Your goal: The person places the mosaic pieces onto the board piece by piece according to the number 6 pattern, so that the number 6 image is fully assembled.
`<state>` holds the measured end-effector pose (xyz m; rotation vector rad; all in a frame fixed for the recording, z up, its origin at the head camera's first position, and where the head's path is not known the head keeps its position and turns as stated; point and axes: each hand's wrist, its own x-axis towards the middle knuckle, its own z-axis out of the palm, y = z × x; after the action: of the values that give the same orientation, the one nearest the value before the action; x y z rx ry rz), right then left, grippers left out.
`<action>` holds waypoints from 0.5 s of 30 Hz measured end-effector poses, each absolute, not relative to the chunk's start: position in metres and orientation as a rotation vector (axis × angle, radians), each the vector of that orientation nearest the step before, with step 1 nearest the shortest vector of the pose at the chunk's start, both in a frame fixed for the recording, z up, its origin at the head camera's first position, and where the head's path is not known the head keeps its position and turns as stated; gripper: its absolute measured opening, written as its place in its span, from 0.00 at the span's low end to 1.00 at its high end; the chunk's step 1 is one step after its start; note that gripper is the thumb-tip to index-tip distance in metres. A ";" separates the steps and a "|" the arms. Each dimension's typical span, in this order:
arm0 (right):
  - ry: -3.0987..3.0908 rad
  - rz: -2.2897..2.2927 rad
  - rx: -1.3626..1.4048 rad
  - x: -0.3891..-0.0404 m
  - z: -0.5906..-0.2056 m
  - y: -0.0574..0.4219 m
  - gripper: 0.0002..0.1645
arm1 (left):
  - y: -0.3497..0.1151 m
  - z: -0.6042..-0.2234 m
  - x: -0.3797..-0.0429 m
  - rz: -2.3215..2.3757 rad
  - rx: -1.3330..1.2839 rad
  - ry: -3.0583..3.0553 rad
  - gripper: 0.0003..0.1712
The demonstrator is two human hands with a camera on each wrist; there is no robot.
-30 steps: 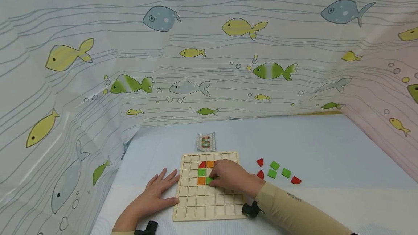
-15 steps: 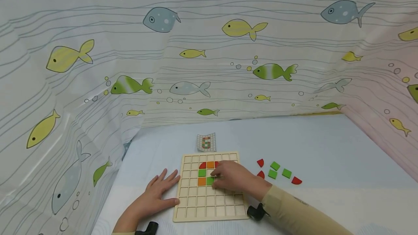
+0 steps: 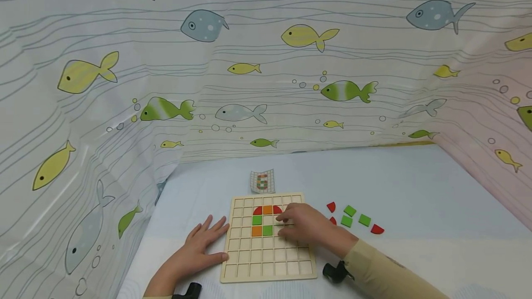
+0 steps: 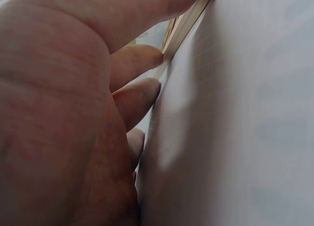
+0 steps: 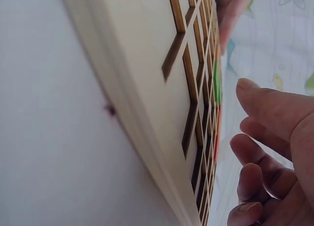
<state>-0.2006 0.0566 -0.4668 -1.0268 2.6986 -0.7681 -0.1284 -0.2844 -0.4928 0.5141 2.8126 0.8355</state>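
A wooden grid board (image 3: 245, 269) lies on the table. Set in its cells are a red quarter-round tile (image 3: 258, 211), an orange square tile (image 3: 268, 209), another red quarter-round (image 3: 277, 209), a green square (image 3: 257, 220), a second orange square (image 3: 256, 230) and a second green square (image 3: 267, 230). My left hand (image 3: 201, 246) rests spread at the board's left edge, with thumb and a fingertip at the frame. Just right of the tiles, my right hand (image 3: 307, 224) hovers over the board; in the right wrist view its thumb (image 5: 265, 101) and fingers are parted with nothing between them.
Right of the board lie loose tiles: several green squares (image 3: 364, 220) and red quarter-rounds (image 3: 377, 229), one partly behind the right wrist. A small pattern card (image 3: 262, 182) lies behind the board. Fish-printed sheeting (image 3: 291, 100) encloses the table (image 3: 374, 174) at the back and sides.
My right hand has drawn back to the right, leaving the second green square fully in view in its cell and uncovering the right red quarter-round. My left hand has stayed put.
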 end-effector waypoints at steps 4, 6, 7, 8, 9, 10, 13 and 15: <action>2.705 -0.794 -0.974 -0.199 -0.465 0.064 0.22 | -0.284 -0.493 -0.129 0.837 0.510 2.815 0.47; 2.713 -0.801 -0.952 -0.198 -0.466 0.068 0.22 | -0.284 -0.493 -0.129 0.839 0.507 2.815 0.47; 2.718 -0.804 -0.942 -0.198 -0.466 0.070 0.22 | -0.284 -0.493 -0.129 0.841 0.505 2.815 0.47; 2.727 -0.802 -0.934 -0.198 -0.468 0.072 0.22 | -0.284 -0.493 -0.129 0.843 0.504 2.814 0.47; 2.735 -0.803 -0.926 -0.198 -0.469 0.075 0.22 | -0.284 -0.494 -0.129 0.843 0.502 2.813 0.47; 2.740 -0.811 -0.921 -0.198 -0.470 0.077 0.22 | -0.284 -0.494 -0.129 0.843 0.503 2.813 0.47; 2.744 -0.849 -0.895 -0.198 -0.472 0.086 0.23 | -0.284 -0.494 -0.129 0.845 0.504 2.812 0.47; 2.741 -0.879 -0.884 -0.199 -0.473 0.091 0.22 | -0.284 -0.495 -0.129 0.845 0.504 2.812 0.47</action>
<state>-0.1986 0.0910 -0.4725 -0.8842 2.7410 -0.8790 -0.1289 -0.2843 -0.4946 0.5042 2.8125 0.8454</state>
